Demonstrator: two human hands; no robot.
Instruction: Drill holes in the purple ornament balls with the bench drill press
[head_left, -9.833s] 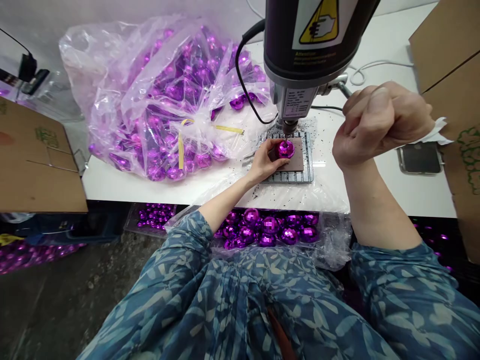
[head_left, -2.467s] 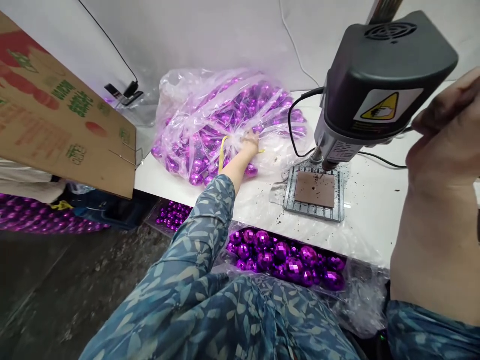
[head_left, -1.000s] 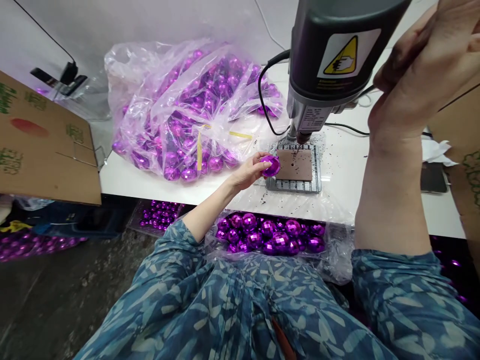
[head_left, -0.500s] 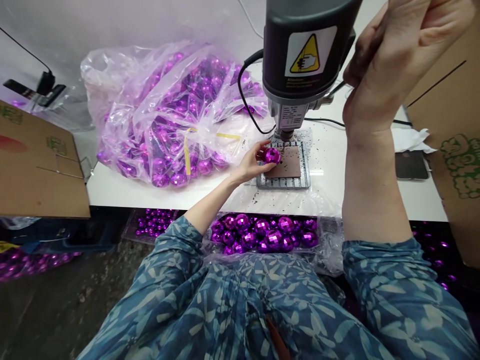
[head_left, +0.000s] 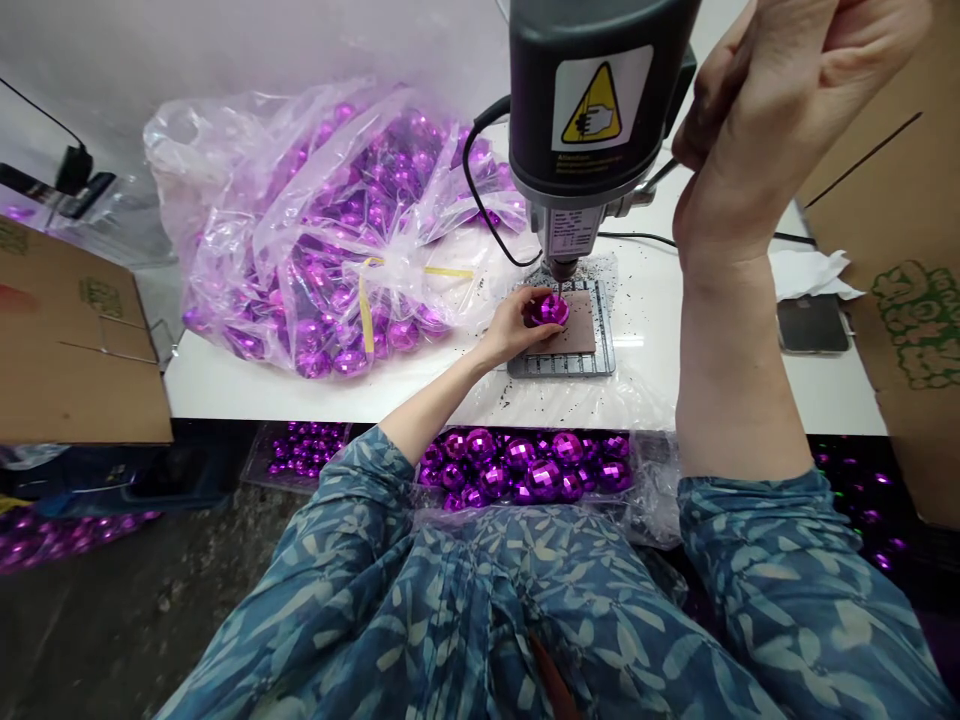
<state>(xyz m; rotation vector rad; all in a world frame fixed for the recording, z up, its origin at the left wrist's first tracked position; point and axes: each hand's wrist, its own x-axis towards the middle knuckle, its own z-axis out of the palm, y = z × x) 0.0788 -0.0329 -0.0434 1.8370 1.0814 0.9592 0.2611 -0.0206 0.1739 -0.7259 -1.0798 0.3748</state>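
Note:
A shiny purple faceted ball (head_left: 553,309) is pinched in the fingers of my left hand (head_left: 513,325), right under the chuck and bit of the black drill press (head_left: 592,110). Beneath the ball lies a brown board (head_left: 581,335) on the slotted metal base (head_left: 604,350). Raised at the upper right, my right hand (head_left: 757,130) is closed around the press's lever (head_left: 661,175), most of which its fingers hide.
A clear bag of purple balls (head_left: 337,230) lies on the white table at the left. More balls (head_left: 544,475) fill a tray below the table edge. Cardboard boxes (head_left: 75,350) flank both sides. A phone (head_left: 814,325) lies at the right, beside white tissue. Dark shavings surround the base.
My left hand has moved the ball slightly right, from beside the drill bit to beneath it. My right hand stays closed on the lever. The whole view has shifted a little.

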